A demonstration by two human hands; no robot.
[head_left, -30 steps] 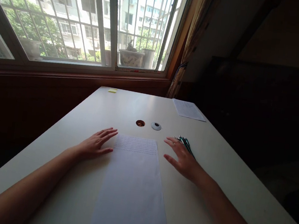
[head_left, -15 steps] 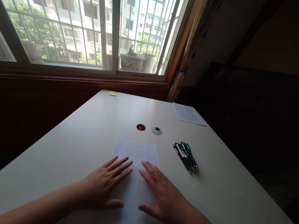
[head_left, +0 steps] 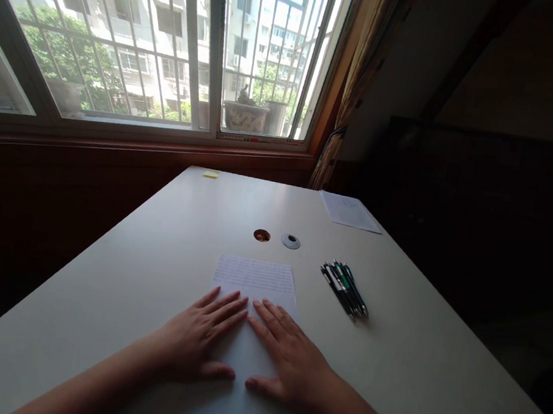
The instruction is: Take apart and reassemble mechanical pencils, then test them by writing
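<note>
A white sheet of paper [head_left: 255,277] with rows of writing across its far part lies on the table in front of me. Its nearer part, between and below my hands, looks blank. My left hand [head_left: 197,338] rests palm down over the paper's left side, fingers spread and thumb pointing right. From the other side, my right hand [head_left: 291,356] lies flat over the right part, with its fingertips close to the left ones. Neither hand grips anything. Several dark pens [head_left: 344,290], some with green parts, lie in a bundle to the right.
Behind the paper, the white table [head_left: 140,251] has a round cable hole [head_left: 261,235] with its grey cover [head_left: 291,241] beside it. More papers [head_left: 349,212] lie at the far right corner, and a yellow sticky note [head_left: 210,174] at the far left. A barred window stands beyond.
My right hand has slid left, and my left hand slightly right, so the fingertips and thumbs are closer together. The pens and the other things on the table stay put.
</note>
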